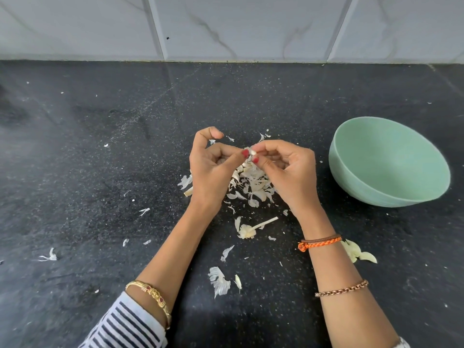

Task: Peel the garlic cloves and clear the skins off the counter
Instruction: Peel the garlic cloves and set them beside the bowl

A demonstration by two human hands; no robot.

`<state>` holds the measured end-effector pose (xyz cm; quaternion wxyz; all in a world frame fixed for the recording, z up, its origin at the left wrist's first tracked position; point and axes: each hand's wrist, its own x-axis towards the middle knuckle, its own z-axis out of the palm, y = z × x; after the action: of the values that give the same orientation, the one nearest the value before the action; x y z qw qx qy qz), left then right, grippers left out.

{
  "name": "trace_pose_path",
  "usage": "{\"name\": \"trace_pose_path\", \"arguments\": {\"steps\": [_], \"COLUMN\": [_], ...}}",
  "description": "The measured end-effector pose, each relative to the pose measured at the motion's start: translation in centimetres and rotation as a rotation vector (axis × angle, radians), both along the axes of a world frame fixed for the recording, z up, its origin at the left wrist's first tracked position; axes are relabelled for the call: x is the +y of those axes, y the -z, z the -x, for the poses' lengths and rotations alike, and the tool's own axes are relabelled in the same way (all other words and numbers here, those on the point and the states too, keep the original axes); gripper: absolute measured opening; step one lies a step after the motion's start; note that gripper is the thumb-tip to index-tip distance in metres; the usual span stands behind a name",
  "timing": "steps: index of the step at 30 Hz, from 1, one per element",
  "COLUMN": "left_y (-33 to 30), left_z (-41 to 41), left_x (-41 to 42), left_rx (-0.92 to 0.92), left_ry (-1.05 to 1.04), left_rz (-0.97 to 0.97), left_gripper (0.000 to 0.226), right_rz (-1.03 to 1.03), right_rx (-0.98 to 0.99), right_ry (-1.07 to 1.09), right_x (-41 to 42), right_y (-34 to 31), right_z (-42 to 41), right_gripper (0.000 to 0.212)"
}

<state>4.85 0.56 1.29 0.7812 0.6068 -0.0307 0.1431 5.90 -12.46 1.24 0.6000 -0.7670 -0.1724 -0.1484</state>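
Observation:
A small white garlic clove (252, 153) is held above the black counter (100, 172), between both my hands. My left hand (209, 169) pinches it from the left with thumb and fingers. My right hand (288, 172) pinches it from the right at its fingertips. Directly below them lies a pile of white garlic skins (252, 187). The garlic stem with its dry root base (251, 228) lies nearer to me. Loose skin flakes (219, 281) are scattered across the counter in front of me.
A pale green bowl (391, 182) stands on the counter to the right of my right hand; its inside looks bare. A yellowish skin piece (357, 252) lies by my right forearm. A tiled wall (226, 26) closes the back of the counter.

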Motion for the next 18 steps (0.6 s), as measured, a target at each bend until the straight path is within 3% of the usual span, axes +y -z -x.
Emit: {"name": "trace_pose_path", "arguments": {"steps": [9, 18], "left_y": [-0.12, -0.25], "left_z": [0.06, 0.05], "left_x": [-0.19, -0.14], "left_rx": [0.054, 0.05], "left_ry": [0.055, -0.001], "left_rz": [0.066, 0.108], "left_gripper": [0.039, 0.038], "right_rz": [0.081, 0.004], "right_rx": [-0.11, -0.02], "right_ry": [0.053, 0.053], "right_x": [-0.31, 0.01], "right_y": [0.12, -0.25], "right_z": [-0.11, 0.12], "right_gripper": [0.01, 0.017]}}
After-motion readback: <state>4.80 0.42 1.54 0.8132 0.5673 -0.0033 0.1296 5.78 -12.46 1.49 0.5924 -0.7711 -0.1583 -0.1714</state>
